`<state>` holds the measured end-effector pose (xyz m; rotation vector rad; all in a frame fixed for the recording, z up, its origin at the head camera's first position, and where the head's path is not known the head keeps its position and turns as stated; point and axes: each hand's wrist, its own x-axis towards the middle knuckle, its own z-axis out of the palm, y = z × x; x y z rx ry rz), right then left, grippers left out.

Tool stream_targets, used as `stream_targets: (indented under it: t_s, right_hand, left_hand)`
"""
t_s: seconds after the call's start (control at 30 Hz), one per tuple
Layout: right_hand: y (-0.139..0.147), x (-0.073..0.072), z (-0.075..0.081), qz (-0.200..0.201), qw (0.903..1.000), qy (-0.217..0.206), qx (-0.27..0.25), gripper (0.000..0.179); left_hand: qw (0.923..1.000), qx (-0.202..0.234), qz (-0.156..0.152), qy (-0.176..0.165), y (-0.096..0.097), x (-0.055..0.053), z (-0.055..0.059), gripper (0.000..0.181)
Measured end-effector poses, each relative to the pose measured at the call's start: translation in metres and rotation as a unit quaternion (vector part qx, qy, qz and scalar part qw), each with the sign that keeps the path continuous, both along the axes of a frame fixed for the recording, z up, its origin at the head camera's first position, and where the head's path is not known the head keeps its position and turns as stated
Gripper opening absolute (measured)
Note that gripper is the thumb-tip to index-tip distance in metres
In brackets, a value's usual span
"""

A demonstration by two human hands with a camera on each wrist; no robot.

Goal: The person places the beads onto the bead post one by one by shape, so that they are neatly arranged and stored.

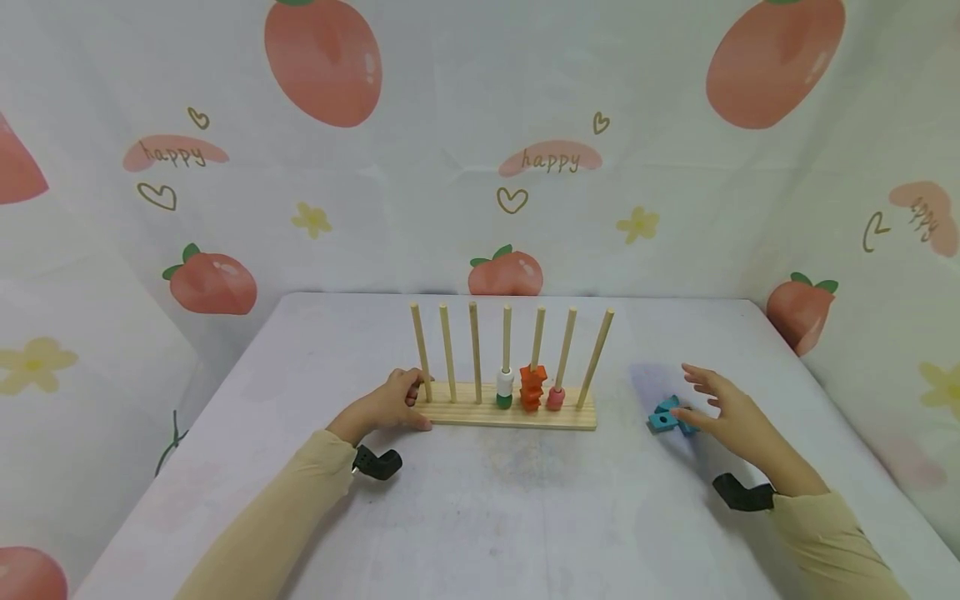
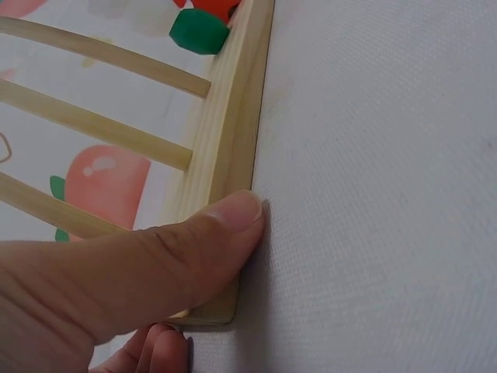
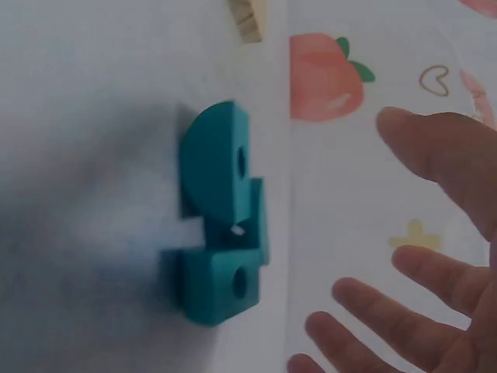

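Observation:
A wooden peg board (image 1: 517, 417) with several upright pegs lies on the table. My left hand (image 1: 390, 403) grips its left end, the thumb (image 2: 225, 225) along the front edge and the curled fingers round the end. White beads (image 1: 505, 382) over a green bead (image 2: 200, 31) sit on the middle peg; orange-red star-shaped beads (image 1: 532, 389) and a pink bead (image 1: 555, 399) are on the two pegs to its right. My right hand (image 1: 727, 414), fingers spread, hovers beside teal beads (image 1: 663, 422). In the right wrist view, a half-round teal bead (image 3: 211, 167) with a hole shows.
The table (image 1: 495, 517) has a white cover, its back edge against a fruit-printed curtain (image 1: 420, 167). Black camera mounts (image 1: 377, 463) stick out from both wrists. A thin dark cord (image 1: 174, 442) hangs past the table's left edge.

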<state>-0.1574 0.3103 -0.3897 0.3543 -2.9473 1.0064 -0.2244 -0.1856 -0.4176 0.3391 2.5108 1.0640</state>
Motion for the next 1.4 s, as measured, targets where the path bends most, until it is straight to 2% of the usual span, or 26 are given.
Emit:
stream_targets:
  t_s: [0.27, 0.53, 0.9, 1.13, 1.27, 1.4]
  right_hand:
    - [0.012, 0.002, -0.015, -0.009, 0.9984, -0.045, 0.032, 0.071]
    - [0.012, -0.003, -0.019, -0.029, 0.9948, -0.08, 0.056, 0.063]
    - [0.008, -0.012, -0.018, -0.035, 0.9928, -0.087, 0.075, 0.047]
    - [0.008, -0.015, -0.016, -0.047, 0.9899, -0.112, 0.073, 0.037]
    - [0.008, -0.017, -0.01, -0.054, 0.9903, -0.107, 0.071, 0.035]
    - [0.007, -0.018, -0.003, -0.063, 0.9933, -0.08, 0.056, 0.034]
  left_hand:
    - [1.0, 0.0, 0.001, 0.0, -0.001, -0.001, -0.002, 0.066]
    - [1.0, -0.002, 0.004, -0.004, 0.0, -0.001, 0.0, 0.066]
    - [0.9999, -0.002, 0.011, -0.008, 0.001, 0.002, 0.003, 0.068]
    - [1.0, -0.001, 0.008, -0.004, 0.0, 0.001, 0.001, 0.067]
    - [0.9999, -0.004, 0.01, -0.006, 0.001, 0.002, 0.001, 0.068]
    - [0.9999, -0.008, 0.013, -0.003, 0.001, 0.002, 0.001, 0.068]
